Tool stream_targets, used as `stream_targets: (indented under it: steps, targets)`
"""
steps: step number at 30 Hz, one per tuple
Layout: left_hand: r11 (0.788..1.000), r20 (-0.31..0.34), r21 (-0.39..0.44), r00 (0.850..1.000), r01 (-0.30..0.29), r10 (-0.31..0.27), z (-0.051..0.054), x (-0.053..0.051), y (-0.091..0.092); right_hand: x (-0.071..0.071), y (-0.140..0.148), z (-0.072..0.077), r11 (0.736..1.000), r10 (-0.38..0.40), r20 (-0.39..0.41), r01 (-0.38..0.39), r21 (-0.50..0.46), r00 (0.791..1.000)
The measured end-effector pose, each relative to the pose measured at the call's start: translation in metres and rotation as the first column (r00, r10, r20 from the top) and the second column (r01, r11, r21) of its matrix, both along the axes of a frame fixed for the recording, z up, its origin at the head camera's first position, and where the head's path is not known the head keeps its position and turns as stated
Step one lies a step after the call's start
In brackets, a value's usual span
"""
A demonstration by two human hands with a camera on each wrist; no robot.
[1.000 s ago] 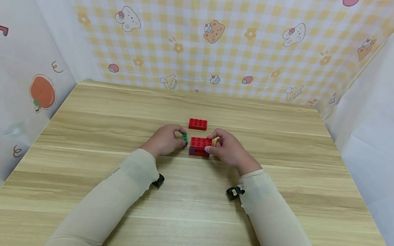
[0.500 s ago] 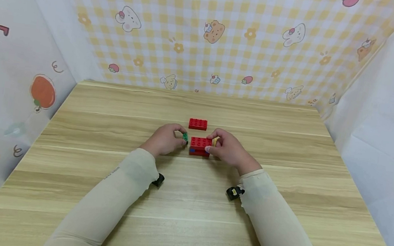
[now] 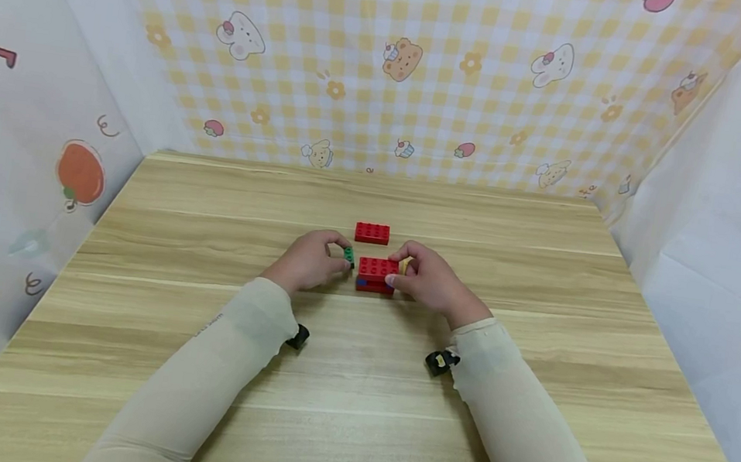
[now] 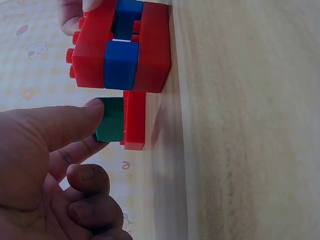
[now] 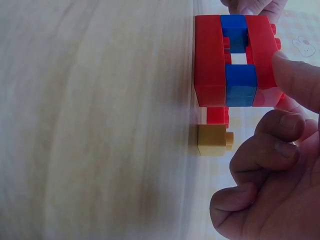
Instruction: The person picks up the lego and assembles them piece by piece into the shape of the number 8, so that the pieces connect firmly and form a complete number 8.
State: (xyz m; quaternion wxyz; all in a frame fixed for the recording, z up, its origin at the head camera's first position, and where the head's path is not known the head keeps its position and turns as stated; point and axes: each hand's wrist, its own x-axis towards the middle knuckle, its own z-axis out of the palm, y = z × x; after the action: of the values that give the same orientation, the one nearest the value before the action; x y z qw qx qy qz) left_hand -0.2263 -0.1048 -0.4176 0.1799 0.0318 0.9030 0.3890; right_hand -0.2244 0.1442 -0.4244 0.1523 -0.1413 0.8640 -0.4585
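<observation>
My left hand [image 3: 310,260] pinches a small green building brick [image 4: 111,120] between thumb and forefinger, just left of a brick stack. That stack has a red brick [image 3: 378,266] on top, two blue bricks [image 4: 121,65] with a gap between them, and another red brick [image 5: 210,62] at the bottom, on the table. The right hand [image 3: 433,280] grips the top red brick's right end with thumb and index finger; its other fingers are curled. In the left wrist view the green brick is level with the blue and upper layers, apart from the stack.
A separate red brick [image 3: 372,233] lies on the wooden table [image 3: 350,384] behind the stack. A yellow brick [image 5: 212,140] stands beside the stack, partly hidden by the right hand in the head view. A patterned cloth [image 3: 464,111] hangs at the back.
My left hand has shifted very slightly away from me with the green brick. The right hand and the stack stay where they were.
</observation>
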Motion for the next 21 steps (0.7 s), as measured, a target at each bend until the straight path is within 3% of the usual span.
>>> stream_targets:
  steps: [21]
  targets:
    - [0.999, -0.002, 0.044, 1.0, -0.018, 0.018, 0.0068, 0.0037, -0.0016, -0.0005, 0.0002, -0.0007, 1.0, 0.0, 0.001, 0.0, 0.001, 1.0]
